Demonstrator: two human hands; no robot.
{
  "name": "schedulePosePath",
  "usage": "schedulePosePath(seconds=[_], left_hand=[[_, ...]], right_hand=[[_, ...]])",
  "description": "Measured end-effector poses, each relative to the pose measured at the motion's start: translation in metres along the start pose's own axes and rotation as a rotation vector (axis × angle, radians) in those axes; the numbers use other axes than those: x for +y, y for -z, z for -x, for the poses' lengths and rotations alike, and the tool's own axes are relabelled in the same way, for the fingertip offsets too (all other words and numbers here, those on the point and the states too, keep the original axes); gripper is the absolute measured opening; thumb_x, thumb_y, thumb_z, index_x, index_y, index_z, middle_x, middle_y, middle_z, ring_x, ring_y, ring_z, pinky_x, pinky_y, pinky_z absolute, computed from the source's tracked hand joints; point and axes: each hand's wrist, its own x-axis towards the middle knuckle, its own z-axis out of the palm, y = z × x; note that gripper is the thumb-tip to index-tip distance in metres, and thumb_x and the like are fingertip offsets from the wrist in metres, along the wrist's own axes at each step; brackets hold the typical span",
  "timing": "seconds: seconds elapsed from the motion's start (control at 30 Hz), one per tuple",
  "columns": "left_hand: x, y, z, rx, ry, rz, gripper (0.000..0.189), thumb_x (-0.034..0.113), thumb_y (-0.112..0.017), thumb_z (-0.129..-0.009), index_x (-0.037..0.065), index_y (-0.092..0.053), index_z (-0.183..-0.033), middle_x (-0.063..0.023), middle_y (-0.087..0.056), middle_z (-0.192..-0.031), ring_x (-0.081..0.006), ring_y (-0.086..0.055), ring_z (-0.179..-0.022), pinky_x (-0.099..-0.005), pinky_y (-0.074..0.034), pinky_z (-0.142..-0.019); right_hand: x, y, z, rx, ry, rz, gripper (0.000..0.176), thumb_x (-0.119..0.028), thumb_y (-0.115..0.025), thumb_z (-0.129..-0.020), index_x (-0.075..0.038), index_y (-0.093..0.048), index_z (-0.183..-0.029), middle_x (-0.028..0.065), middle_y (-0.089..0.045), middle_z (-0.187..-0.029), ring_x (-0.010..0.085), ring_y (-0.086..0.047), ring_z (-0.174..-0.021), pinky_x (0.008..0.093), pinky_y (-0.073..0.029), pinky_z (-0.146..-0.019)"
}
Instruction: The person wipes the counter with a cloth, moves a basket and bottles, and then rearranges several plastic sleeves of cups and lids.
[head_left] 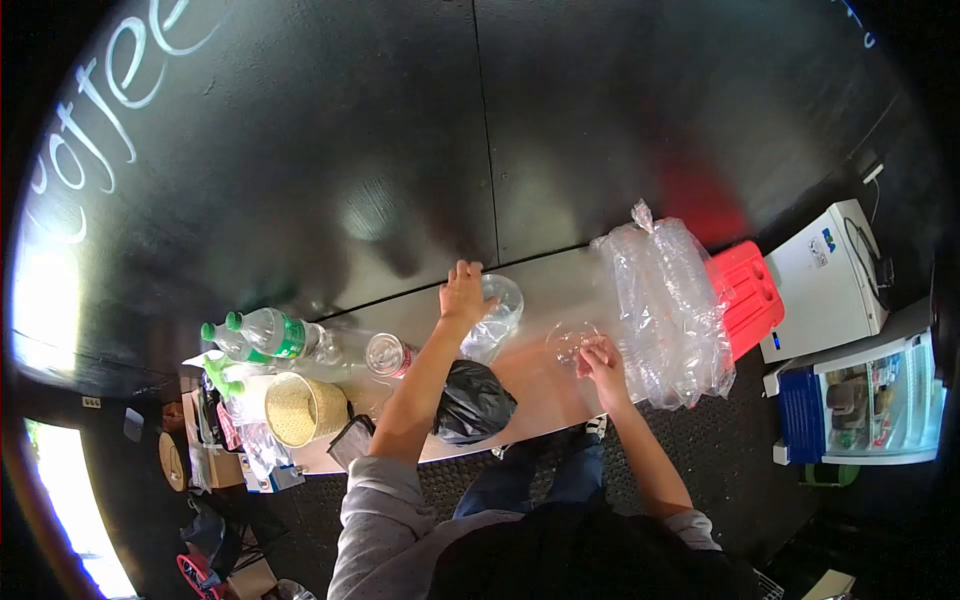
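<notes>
My left hand (463, 294) is at the back of the metal table, against a clear plastic cup (505, 297). Its thumb lies across the cup's side and the fingers are on the left. The cup's round rim faces up, and its lower part is hard to make out against the table. To the right, my right hand (602, 362) pinches the edge of a clear round plastic lid (566, 343), held over the table. A black plastic bag (473, 402) sits near the front edge, just right of my left forearm. Left of that forearm stands a can (386, 355).
Large bags of clear plastic cups (665, 310) cover the table's right end, beside a red plastic crate (750, 298). At left are green-capped bottles (272, 333), a woven basket (300, 410) and a green spray bottle (216, 374). A dark wall (420, 130) rises behind the table.
</notes>
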Motion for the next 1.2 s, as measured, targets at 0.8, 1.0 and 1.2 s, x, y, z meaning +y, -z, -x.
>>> schedulePosePath(seconds=[0.8,1.0,1.2], left_hand=[[-0.009,-0.008,0.038,-0.132,-0.021,0.871,0.015,0.011,-0.068,-0.081,-0.003,-0.065,-0.084,-0.0119,-0.069,-0.077,-0.0135,-0.065,-0.07,-0.0259,-0.052,-0.066],[0.007,-0.019,0.05,-0.071,-0.01,0.894,0.014,0.009,-0.067,-0.081,-0.004,-0.065,-0.085,-0.0112,-0.069,-0.079,-0.0128,-0.065,-0.071,-0.0264,-0.052,-0.068],[0.002,-0.027,0.058,-0.128,-0.006,0.99,0.013,0.007,-0.066,-0.081,-0.004,-0.065,-0.087,-0.0102,-0.068,-0.078,-0.0115,-0.064,-0.071,-0.0251,-0.051,-0.066]], right_hand=[[0.01,-0.063,-0.065,-0.094,-0.232,0.015,0.015,-0.01,-0.06,-0.084,0.004,-0.059,-0.082,0.0128,-0.058,-0.058,0.0118,-0.044,-0.036,0.0257,-0.031,-0.033],[0.014,-0.077,-0.071,-0.139,-0.178,0.247,0.016,-0.01,-0.056,-0.088,0.005,-0.056,-0.082,0.0156,-0.061,-0.059,0.0134,-0.045,-0.033,0.0276,-0.033,-0.03],[0.016,-0.088,-0.07,-0.027,-0.022,0.533,0.015,-0.009,-0.056,-0.087,0.005,-0.054,-0.085,0.0145,-0.061,-0.06,0.0148,-0.052,-0.037,0.0285,-0.037,-0.032]])
